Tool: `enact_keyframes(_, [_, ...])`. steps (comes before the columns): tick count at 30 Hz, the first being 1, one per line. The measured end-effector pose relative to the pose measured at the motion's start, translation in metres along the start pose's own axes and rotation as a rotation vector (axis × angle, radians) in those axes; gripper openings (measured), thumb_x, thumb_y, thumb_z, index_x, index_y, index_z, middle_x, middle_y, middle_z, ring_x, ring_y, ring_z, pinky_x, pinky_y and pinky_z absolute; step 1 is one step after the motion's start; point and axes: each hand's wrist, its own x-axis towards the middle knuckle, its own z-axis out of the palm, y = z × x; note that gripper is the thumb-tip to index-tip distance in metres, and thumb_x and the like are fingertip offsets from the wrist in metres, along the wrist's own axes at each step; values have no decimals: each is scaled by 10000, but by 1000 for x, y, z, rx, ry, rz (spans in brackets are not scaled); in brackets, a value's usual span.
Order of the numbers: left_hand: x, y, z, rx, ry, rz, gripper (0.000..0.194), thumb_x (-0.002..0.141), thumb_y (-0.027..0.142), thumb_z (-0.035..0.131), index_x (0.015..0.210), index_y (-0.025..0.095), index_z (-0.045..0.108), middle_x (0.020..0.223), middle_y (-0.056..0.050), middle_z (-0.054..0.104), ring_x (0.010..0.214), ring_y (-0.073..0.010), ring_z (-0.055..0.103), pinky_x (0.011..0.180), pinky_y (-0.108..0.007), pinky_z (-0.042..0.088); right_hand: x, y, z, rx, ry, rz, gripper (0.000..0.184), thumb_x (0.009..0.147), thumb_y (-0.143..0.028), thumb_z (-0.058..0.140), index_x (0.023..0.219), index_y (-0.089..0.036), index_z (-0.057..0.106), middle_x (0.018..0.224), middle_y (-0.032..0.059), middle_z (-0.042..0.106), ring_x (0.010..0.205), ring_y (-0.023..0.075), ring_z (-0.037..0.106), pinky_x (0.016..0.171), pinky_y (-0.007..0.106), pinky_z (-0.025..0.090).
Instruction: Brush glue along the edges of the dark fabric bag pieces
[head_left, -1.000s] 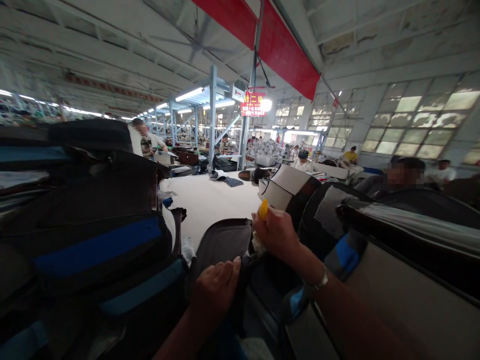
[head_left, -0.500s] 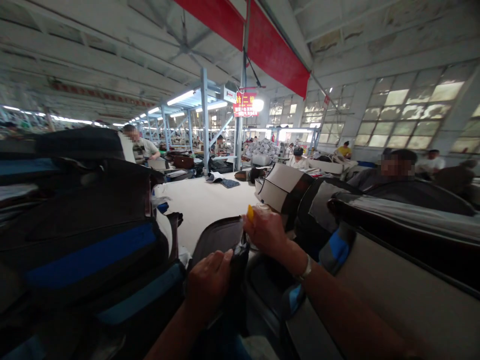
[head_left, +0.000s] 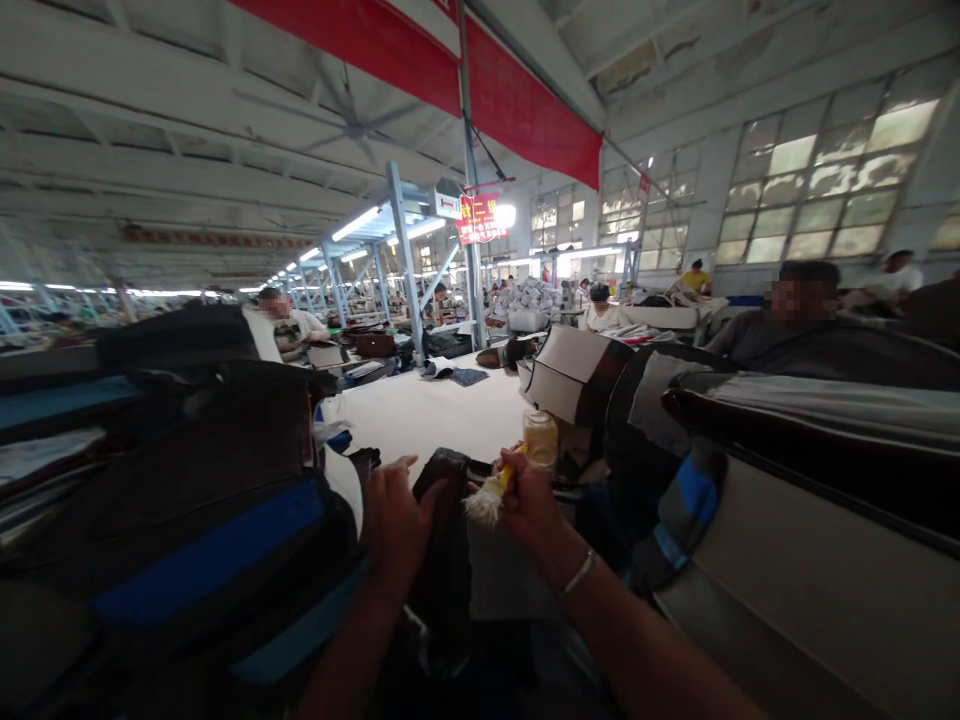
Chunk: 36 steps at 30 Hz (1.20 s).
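Observation:
My right hand point(head_left: 531, 505) is closed around a brush with a yellow handle point(head_left: 513, 466). Its pale, ragged bristles point(head_left: 486, 502) point left and down, beside a dark bag piece point(head_left: 444, 525) that stands in front of me. At the left side of that piece is my left hand point(head_left: 396, 520), fingers apart and thumb stretched out against or very near its edge. Just beyond my right hand, a glass jar point(head_left: 541, 440) with yellowish contents stands on the white tabletop point(head_left: 427, 410). The lower part of the bag piece is lost in shadow.
Dark bags with blue bands point(head_left: 217, 550) are piled at my left. More bags with pale panels point(head_left: 810, 570) crowd the right, and a pale box-shaped piece point(head_left: 574, 372) stands behind the jar. A person point(head_left: 787, 320) is beyond the right pile.
My left hand has let go of the bag piece's edge and spread its fingers. My right hand has turned, bringing the brush's bristles into view. The bag piece has shifted and the jar now shows.

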Motion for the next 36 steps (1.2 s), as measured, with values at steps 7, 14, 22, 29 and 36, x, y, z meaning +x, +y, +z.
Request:
enact_keyframes(7, [-20,31,-16,-35,-225,-15,392,934,450,520,1228,202,593,1091,-100,638,971,-274,621,748,-350,484,1,7,0,47,16,51,346,763,-310,609,582,-212,330,404,-99,319,310,50,218,320,175,253])
enact_keyframes(14, [1,51,-12,-340,-414,-220,388,812,227,550,1167,148,685,1151,-152,679,1067,-322,624,901,-408,461,-7,6,1,-113,65,-43,340,710,-330,636,594,-230,333,402,-102,304,308,61,211,315,201,220])
enact_keyframes(22, [-3,36,-16,-882,-600,-372,445,843,342,586,1248,176,673,1089,-46,755,1011,-259,697,827,-305,547,14,-47,13,-484,260,-469,302,809,-469,528,684,-217,418,458,-90,321,399,90,293,408,226,244])
enact_keyframes(29, [-9,37,-17,-1037,-623,-480,506,837,349,646,1304,155,630,1076,-75,755,999,-272,703,831,-330,552,39,-45,42,-965,181,-713,288,768,-339,642,594,-199,461,516,-37,402,530,125,363,557,274,296])
enact_keyframes(36, [-8,36,-17,-1040,-620,-514,505,837,356,630,1300,154,627,1047,-65,757,963,-259,710,811,-321,556,39,-43,38,-1055,165,-785,294,856,-370,543,633,-197,462,531,-39,422,519,120,371,541,264,277])
